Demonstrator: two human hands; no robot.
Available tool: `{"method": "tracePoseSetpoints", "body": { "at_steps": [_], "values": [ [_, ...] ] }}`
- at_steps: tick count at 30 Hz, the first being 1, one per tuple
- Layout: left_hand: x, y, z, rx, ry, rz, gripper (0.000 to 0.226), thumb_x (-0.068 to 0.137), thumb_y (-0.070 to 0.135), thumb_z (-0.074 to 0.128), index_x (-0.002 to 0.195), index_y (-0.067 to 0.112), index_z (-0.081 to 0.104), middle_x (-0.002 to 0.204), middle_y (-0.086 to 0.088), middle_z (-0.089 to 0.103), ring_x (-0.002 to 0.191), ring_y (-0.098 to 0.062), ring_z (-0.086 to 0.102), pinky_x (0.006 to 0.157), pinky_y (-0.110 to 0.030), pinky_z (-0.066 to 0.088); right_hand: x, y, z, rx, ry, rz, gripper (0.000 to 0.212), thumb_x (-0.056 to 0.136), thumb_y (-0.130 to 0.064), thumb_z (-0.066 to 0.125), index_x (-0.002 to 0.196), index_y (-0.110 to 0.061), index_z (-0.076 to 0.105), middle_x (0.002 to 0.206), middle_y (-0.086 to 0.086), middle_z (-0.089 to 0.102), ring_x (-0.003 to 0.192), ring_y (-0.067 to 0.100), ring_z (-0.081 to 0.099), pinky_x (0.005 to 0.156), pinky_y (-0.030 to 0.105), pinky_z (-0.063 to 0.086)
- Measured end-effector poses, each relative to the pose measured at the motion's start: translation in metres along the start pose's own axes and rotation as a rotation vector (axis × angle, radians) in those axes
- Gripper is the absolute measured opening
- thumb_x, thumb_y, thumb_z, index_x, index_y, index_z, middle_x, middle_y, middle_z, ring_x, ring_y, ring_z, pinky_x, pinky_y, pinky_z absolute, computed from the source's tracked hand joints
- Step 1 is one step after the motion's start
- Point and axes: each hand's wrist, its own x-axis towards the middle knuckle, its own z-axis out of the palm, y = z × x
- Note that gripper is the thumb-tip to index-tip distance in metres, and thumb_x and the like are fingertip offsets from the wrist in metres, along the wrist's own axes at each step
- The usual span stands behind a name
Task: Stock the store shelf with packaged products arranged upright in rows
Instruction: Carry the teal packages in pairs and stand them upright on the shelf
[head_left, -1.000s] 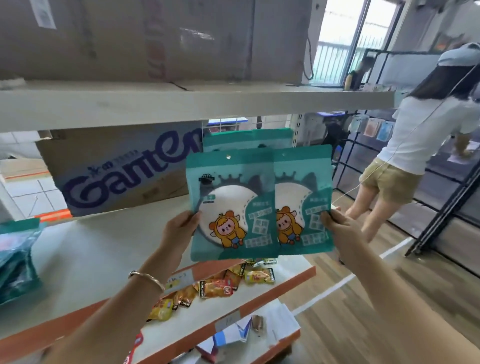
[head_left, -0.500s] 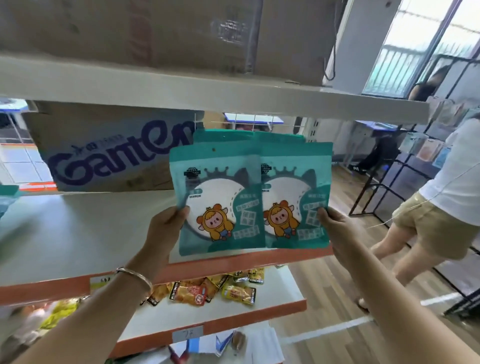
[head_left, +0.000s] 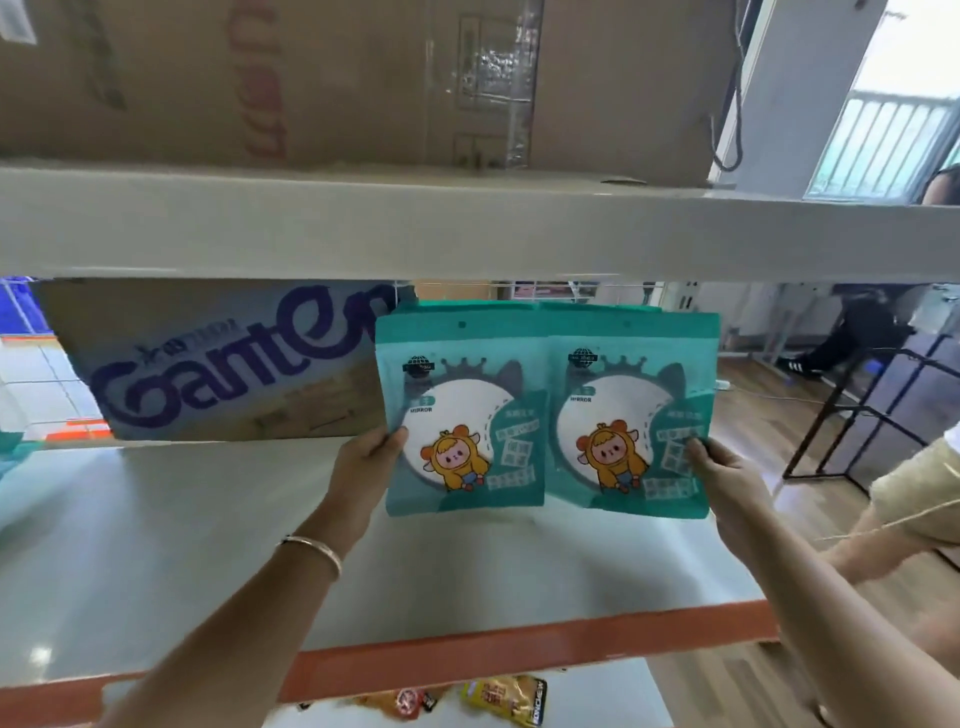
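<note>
Far left, back of the shelf (head_left: 156, 545): a cardboard box (head_left: 234, 364) printed "Ganten" lies along the rear. The shelf board in front of it is bare, which is probably why the row is being set here.

Left hand (head_left: 363, 457): clamped on the left edge of the left pouch (head_left: 462, 415), thumb on the printed face, fingers hidden behind. A bracelet (head_left: 311, 551) sits on that wrist.

Left pouch and right pouch (head_left: 631, 415): both teal and upright, printed fronts toward the aisle. Their inner edges meet, perhaps with a slight overlap. They are held low over the rear right part of the shelf, under the upper shelf (head_left: 467, 234). Cannot tell whether the bottom edges touch the board. A teal strip shows above their tops, likely more pouches standing behind.

Judgement: gripping the outer edges keeps the pair level and aligned, so both can go down together as one row, facing out.

Right hand (head_left: 722, 478): clamped on the right edge of the right pouch, thumb on the front, fingers behind it.

Right margin: a bystander (head_left: 914, 493) stands near the shelf end.

Below the orange shelf lip (head_left: 519, 649): snack packets (head_left: 498, 696) on a lower shelf.
</note>
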Motion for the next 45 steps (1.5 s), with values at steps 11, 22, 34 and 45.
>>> {"method": "tracePoseSetpoints", "body": {
  "at_steps": [11, 22, 34, 45],
  "values": [
    [0.056, -0.037, 0.034, 0.183, 0.133, 0.042, 0.025, 0.083, 0.019, 0.066, 0.105, 0.006, 0.061, 0.102, -0.008, 0.064, 0.091, -0.026, 0.058, 0.076, -0.033, 0.049, 0.099, 0.042, 0.029, -0.216, -0.065, -0.087, 0.015, 0.097, -0.026, 0.046, 0.097, -0.021, 0.06, 0.102, 0.005, 0.065, 0.091, 0.029, 0.064, 0.08, 0.047, 0.055],
    [0.068, -0.057, 0.049, 0.444, 0.145, 0.134, 0.052, 0.071, 0.029, 0.077, 0.114, 0.02, 0.05, 0.111, 0.004, 0.057, 0.101, -0.019, 0.054, 0.081, -0.037, 0.047, 0.141, 0.064, 0.032, -0.666, -0.052, -0.252, 0.035, 0.068, -0.041, 0.076, 0.087, -0.027, 0.051, 0.095, -0.005, 0.063, 0.09, 0.02, 0.062, 0.075, 0.049, 0.054],
    [0.079, -0.071, 0.066, 0.38, 0.211, 0.071, 0.062, 0.076, 0.047, 0.068, 0.12, 0.012, 0.041, 0.119, -0.007, 0.058, 0.105, -0.029, 0.057, 0.086, -0.043, 0.049, 0.135, 0.071, 0.041, -0.566, 0.042, -0.355, 0.033, 0.076, -0.035, 0.073, 0.087, -0.036, 0.042, 0.087, -0.02, 0.052, 0.092, 0.019, 0.059, 0.088, 0.058, 0.044],
    [0.07, -0.07, 0.066, 0.431, 0.396, 0.148, 0.063, 0.075, 0.032, 0.073, 0.121, 0.003, 0.042, 0.124, -0.016, 0.042, 0.116, -0.031, 0.039, 0.089, -0.035, 0.038, 0.13, 0.077, 0.035, -0.705, 0.181, -0.333, 0.062, 0.081, -0.041, 0.066, 0.133, -0.022, 0.037, 0.134, 0.009, 0.039, 0.128, 0.031, 0.033, 0.106, 0.054, 0.024]
  ]
}}
